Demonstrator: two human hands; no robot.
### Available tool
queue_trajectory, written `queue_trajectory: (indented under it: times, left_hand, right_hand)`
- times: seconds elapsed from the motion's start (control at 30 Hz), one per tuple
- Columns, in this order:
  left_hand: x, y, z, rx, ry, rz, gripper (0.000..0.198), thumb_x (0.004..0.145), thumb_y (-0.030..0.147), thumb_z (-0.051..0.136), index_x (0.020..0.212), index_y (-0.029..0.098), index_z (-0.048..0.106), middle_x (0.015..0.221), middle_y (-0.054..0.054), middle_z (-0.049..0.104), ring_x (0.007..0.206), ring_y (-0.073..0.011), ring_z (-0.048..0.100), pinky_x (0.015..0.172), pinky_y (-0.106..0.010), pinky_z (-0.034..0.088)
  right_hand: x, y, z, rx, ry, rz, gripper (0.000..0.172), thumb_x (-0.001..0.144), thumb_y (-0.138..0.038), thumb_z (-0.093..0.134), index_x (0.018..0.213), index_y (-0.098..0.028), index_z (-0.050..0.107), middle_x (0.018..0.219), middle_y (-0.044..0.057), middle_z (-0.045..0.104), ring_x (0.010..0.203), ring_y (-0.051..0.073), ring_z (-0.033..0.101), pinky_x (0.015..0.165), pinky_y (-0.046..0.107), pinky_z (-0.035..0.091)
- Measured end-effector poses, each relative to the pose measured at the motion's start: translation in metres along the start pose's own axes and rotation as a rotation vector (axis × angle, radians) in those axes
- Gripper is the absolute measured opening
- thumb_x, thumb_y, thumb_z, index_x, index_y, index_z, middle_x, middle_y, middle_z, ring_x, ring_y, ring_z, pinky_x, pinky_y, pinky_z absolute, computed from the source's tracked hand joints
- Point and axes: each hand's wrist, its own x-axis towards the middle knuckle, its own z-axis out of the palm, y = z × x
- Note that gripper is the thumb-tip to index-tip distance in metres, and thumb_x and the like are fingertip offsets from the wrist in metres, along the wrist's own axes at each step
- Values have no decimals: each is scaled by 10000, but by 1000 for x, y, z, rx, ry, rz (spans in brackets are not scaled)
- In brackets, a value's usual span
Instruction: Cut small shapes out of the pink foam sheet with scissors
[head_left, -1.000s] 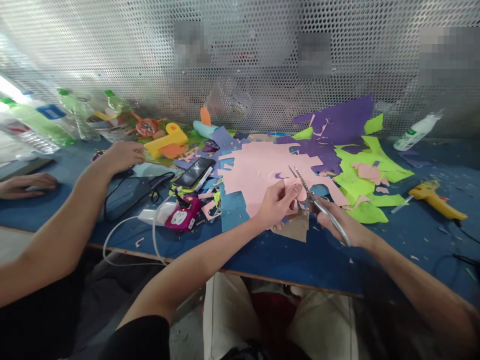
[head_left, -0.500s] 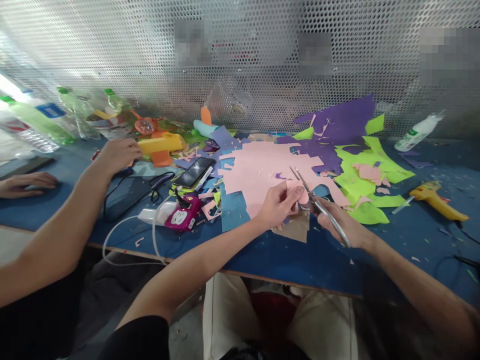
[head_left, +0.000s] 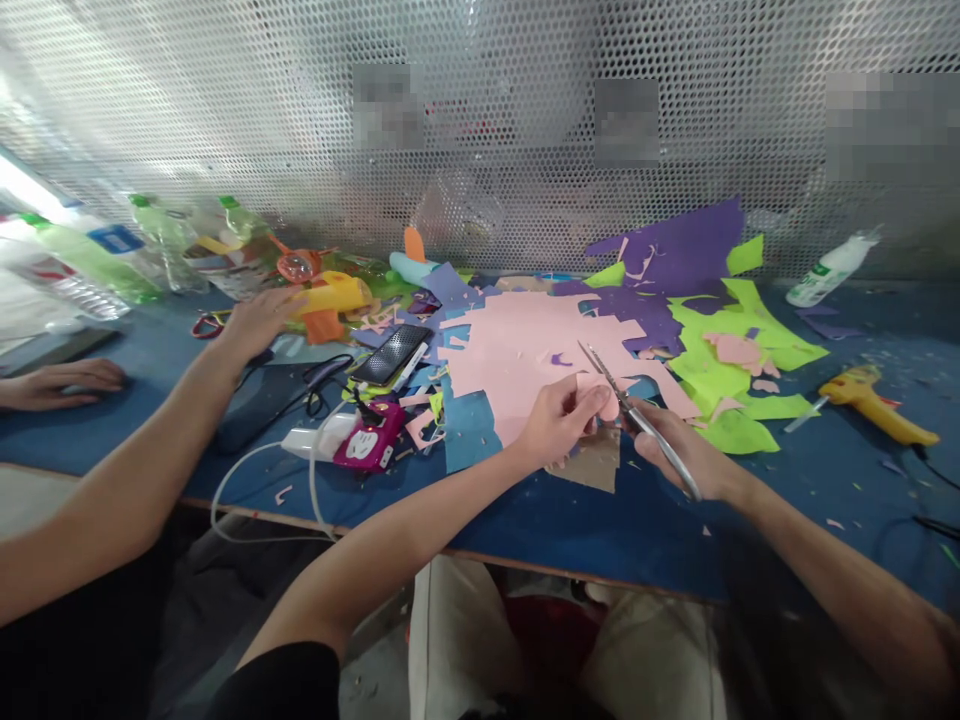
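My left hand (head_left: 561,420) pinches a small pink foam piece (head_left: 604,392) above the blue table (head_left: 525,510). My right hand (head_left: 673,450) grips metal scissors (head_left: 626,405), their blades open and pointing up-left at the pink piece. Under both hands lie a large pink foam sheet (head_left: 517,345) and a brown cardboard scrap (head_left: 596,462). To my left, another person's hand (head_left: 259,320) rests flat beside a yellow and orange foam toy (head_left: 330,300); that person's other hand (head_left: 56,380) lies on the table edge.
Green (head_left: 739,360) and purple (head_left: 675,260) foam sheets lie at the right. A yellow glue gun (head_left: 874,402), a white glue bottle (head_left: 829,270), a phone (head_left: 391,352), a magenta power strip (head_left: 366,442) with white cable, and plastic bottles (head_left: 97,262) surround them. Perforated metal wall (head_left: 480,150) behind.
The other person's hand slid the yellow toy down and left, then opened flat beside it. My hands barely moved; the view shifted slightly.
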Motion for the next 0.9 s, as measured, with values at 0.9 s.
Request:
queue_trajectory:
  times: [0.9]
  left_hand:
    - [4, -4, 3, 85, -76, 8, 401, 895, 585, 651, 830, 197, 570, 609, 4, 617, 482, -126, 584, 441, -230, 427]
  right_hand:
    - [15, 5, 5, 319, 591, 52, 210, 795, -399, 754, 829, -256, 604, 566, -23, 622, 665, 256, 721, 697, 392, 570]
